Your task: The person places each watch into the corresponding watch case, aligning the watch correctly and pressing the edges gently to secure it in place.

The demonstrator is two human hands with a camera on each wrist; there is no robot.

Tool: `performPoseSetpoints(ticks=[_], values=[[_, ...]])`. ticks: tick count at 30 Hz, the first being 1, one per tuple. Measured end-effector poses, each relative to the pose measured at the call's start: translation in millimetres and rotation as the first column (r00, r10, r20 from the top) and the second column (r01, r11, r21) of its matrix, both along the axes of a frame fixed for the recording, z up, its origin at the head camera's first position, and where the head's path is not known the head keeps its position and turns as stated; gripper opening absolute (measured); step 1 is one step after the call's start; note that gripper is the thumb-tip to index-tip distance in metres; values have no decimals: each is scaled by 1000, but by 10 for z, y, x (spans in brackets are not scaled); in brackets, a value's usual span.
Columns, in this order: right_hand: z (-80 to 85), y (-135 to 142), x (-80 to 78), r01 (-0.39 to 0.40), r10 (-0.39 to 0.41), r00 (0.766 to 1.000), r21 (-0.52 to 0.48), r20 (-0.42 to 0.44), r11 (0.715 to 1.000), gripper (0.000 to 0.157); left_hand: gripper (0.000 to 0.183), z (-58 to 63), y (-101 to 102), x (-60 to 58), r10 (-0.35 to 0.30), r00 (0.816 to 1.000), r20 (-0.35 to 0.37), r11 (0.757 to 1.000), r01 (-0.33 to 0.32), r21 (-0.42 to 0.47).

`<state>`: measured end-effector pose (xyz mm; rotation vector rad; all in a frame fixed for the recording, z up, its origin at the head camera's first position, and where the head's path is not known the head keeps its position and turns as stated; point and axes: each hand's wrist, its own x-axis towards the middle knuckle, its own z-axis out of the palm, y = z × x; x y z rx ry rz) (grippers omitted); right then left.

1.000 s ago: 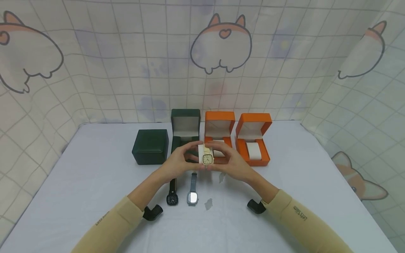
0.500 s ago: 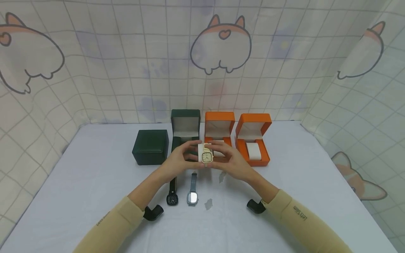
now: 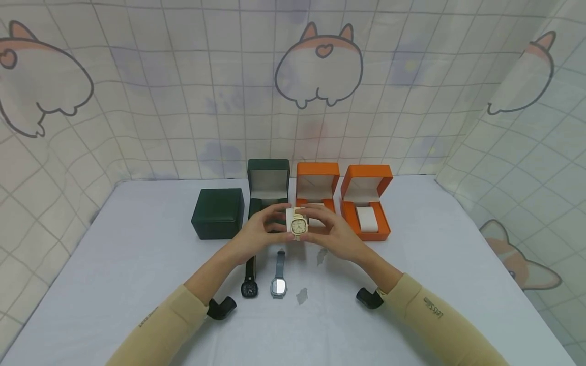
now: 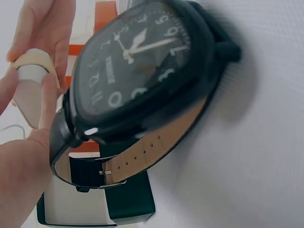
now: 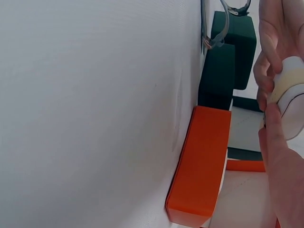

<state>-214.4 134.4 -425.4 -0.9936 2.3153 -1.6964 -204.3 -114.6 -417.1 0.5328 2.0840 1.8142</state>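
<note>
Both hands hold a gold watch wrapped round a white cushion, in front of the open boxes. My left hand grips the cushion's left end, thumb below and fingers above. From the other side my right hand pinches the watch and cushion in the same way. The watch face points toward the head camera. In the left wrist view the gold band circles the cushion between the two hands. A black leather-strap watch and a grey-blue watch lie on the table below the hands.
A closed green box stands at the left of the row. Beside it come an open green box, an open orange box and another open orange box with a white cushion. Grey patches mark the white tablecloth.
The gold watch's face has shifted slightly upward and tilted a little between the fingers. Both hands stay in nearly the same place; the boxes and other watches have not moved.
</note>
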Motion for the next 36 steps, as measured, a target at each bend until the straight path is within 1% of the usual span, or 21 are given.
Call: performPoseSetpoints(ticks=[4, 7, 13, 19, 25, 28, 36], values=[[-4, -16, -9, -20, 20, 1000, -7, 2, 1000, 55, 79, 15, 2, 11, 6, 1000, -5, 1000, -6, -10], [-5, -22, -13, -17, 17, 1000, -2, 15, 1000, 55, 79, 29, 7, 16, 7, 1000, -11, 1000, -7, -17], [3, -31, -12, 6, -7, 999, 6, 34, 1000, 54, 78, 64, 31, 41, 12, 999, -48, 999, -14, -38], [-4, -35, -11, 44, -45, 998, 13, 44, 999, 50, 78, 59, 65, 45, 16, 996, -93, 998, -22, -65], [-16, -33, -16, 74, -78, 993, 40, 92, 996, 50, 77, 58, 79, 38, 37, 994, -99, 995, -45, -83], [-13, -33, -14, 82, -86, 989, 41, 123, 996, 52, 78, 56, 82, 38, 35, 993, -109, 995, -45, -84], [-3, -39, -3, 80, -83, 987, 28, 134, 996, 53, 79, 65, 77, 42, 37, 992, -119, 995, -47, -83]])
